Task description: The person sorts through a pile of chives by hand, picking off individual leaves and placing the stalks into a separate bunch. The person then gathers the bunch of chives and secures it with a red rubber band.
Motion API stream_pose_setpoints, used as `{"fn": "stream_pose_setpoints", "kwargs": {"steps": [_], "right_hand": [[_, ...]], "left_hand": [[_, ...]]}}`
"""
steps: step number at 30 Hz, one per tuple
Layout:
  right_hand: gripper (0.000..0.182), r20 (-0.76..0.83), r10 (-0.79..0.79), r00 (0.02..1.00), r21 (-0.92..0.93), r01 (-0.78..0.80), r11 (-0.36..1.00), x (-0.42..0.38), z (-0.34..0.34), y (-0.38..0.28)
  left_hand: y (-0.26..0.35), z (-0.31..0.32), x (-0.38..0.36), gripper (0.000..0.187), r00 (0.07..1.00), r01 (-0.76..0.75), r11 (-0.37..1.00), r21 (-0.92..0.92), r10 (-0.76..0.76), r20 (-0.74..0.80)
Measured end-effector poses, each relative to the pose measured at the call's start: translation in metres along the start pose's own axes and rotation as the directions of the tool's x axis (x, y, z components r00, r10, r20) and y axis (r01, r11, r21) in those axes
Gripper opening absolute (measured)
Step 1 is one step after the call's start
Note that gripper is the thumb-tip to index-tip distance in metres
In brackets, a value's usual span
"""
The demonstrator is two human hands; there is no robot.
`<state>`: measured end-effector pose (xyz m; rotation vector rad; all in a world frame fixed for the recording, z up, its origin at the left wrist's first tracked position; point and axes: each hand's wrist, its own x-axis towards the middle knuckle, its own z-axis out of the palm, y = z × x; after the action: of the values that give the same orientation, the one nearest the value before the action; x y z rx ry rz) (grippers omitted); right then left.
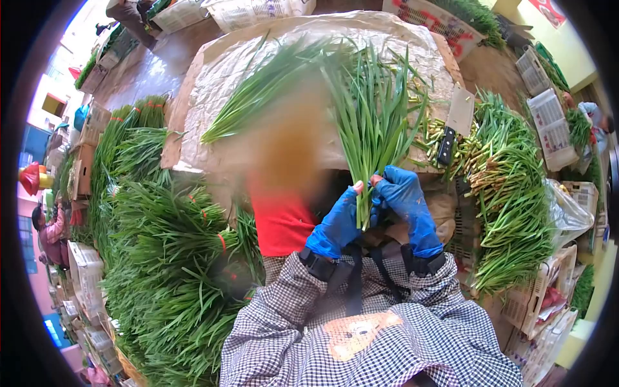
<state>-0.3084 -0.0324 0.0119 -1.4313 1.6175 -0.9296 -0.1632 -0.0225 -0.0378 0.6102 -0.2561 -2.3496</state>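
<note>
My left hand (340, 216) and my right hand (401, 197), in blue gloves with bare thumb tips showing, are closed round the pale stem end of a bunch of garlic chives (374, 119). The leaves fan away from me over the covered table (200, 84). My lower fingers are partly hidden behind the stems. Left of the bunch, a loose pile of chives (248, 103) lies on the same cover. To the right, a cleaver (454, 122) with a black handle rests among cut stem ends (422, 106).
Tied bundles of chives with red bands (174, 251) are heaped at my left. Untied chives (516, 193) fill a stack at my right, near a clear plastic bag (570, 209). White crates (551, 122) stand around. A blurry brown smear covers part of the middle.
</note>
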Motion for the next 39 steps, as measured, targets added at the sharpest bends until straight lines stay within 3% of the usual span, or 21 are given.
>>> {"fn": "stream_pose_setpoints", "kwargs": {"steps": [4,6,7,8,9,11,14,15,17,18,19,21,24,25,26,29,31,34,37,38,39], "right_hand": [[0.023,0.001,-0.114,0.993,0.028,0.114,0.993,-0.006,0.006,0.013],[0.016,0.077,0.153,0.985,0.404,-0.171,0.899,-0.021,0.0,-0.003],[0.016,0.08,0.154,0.985,0.403,-0.173,0.899,-0.028,-0.007,-0.013],[0.015,0.021,0.156,0.988,0.51,-0.145,0.848,-0.034,-0.016,-0.023],[0.014,-0.038,0.164,0.986,0.608,-0.107,0.787,-0.037,-0.025,-0.029],[0.014,-0.136,0.141,0.981,0.594,-0.033,0.804,-0.036,-0.052,-0.018],[0.025,-0.071,0.19,0.979,0.199,-0.173,0.965,-0.032,-0.075,0.033],[0.025,-0.074,0.189,0.979,0.198,-0.171,0.965,-0.037,-0.069,0.074],[0.031,-0.174,-0.132,0.976,-0.384,0.056,0.922,-0.048,-0.05,0.144],[0.029,-0.097,0.013,0.995,-0.26,-0.037,0.965,-0.052,-0.047,0.116],[0.029,-0.096,0.018,0.995,-0.251,-0.042,0.967,-0.055,-0.042,0.096],[0.023,0.108,0.154,0.982,-0.007,-0.154,0.988,-0.058,-0.033,0.068],[0.023,0.192,0.106,0.976,0.197,-0.144,0.97,-0.064,-0.028,0.044],[0.023,0.262,0.077,0.962,0.28,-0.152,0.948,-0.071,-0.028,0.033],[0.023,0.366,0.26,0.893,0.289,-0.375,0.881,-0.077,-0.03,0.012],[0.021,0.492,0.173,0.853,0.387,-0.393,0.834,-0.088,-0.008,0.015],[0.02,0.501,0.139,0.854,0.45,-0.395,0.801,-0.083,0.005,0.017],[0.02,0.479,0.224,0.849,0.408,-0.441,0.799,-0.063,0.009,0.002],[0.019,0.446,0.225,0.866,0.513,-0.454,0.729,-0.049,0.008,0.002],[0.018,0.494,0.205,0.845,0.505,-0.471,0.723,-0.052,0.004,-0.003],[0.018,0.49,0.208,0.847,0.506,-0.47,0.723,-0.054,0.001,-0.003]], "left_hand": [[-0.009,-0.016,0.014,0.031,0.998,0.008,1.0,-0.029,-0.006,0.067],[-0.012,-0.017,0.018,0.03,0.997,0.002,1.0,-0.025,0.0,0.079],[-0.012,-0.012,0.018,0.029,0.998,0.005,0.999,0.035,-0.003,-0.063],[-0.011,-0.009,0.018,0.029,0.979,0.016,0.995,0.094,0.003,-0.203],[-0.01,-0.011,0.018,0.029,0.979,0.014,0.996,0.093,0.005,-0.203],[-0.006,-0.015,0.015,0.034,0.985,0.085,0.996,-0.021,-0.087,-0.146],[0.0,-0.005,0.01,0.041,0.992,0.067,0.994,0.085,-0.057,-0.112],[0.001,-0.003,0.008,0.044,0.994,0.069,0.991,0.117,-0.058,-0.095],[0.003,0.0,0.007,0.046,0.995,0.06,0.977,0.205,-0.043,-0.085],[0.004,0.001,0.005,0.048,0.996,0.053,0.957,0.285,-0.03,-0.085],[0.007,0.002,0.001,0.048,0.995,0.059,0.956,0.289,-0.033,-0.093],[0.011,0.01,-0.003,0.047,0.991,0.059,0.987,0.151,-0.077,0.111],[0.01,0.018,0.005,0.047,1.0,0.004,1.0,-0.013,-0.004,0.014],[0.011,0.004,0.013,0.05,0.994,0.078,0.99,-0.118,-0.069,0.083],[0.013,0.003,0.018,0.05,0.992,0.1,0.983,-0.153,-0.088,0.086],[0.009,0.009,0.024,0.052,0.995,0.088,0.982,-0.169,-0.078,0.067],[0.008,0.008,0.023,0.053,0.998,0.046,0.989,-0.14,-0.041,0.043],[0.009,0.006,0.021,0.057,0.989,0.14,0.976,-0.165,-0.129,0.076],[0.006,0.009,0.021,0.057,1.0,0.009,0.993,-0.116,-0.006,0.028],[0.004,-0.011,0.027,0.065,0.983,0.103,0.986,-0.128,-0.08,0.168],[0.006,-0.007,0.029,0.065,0.982,0.108,0.986,-0.127,-0.085,0.17]]}}
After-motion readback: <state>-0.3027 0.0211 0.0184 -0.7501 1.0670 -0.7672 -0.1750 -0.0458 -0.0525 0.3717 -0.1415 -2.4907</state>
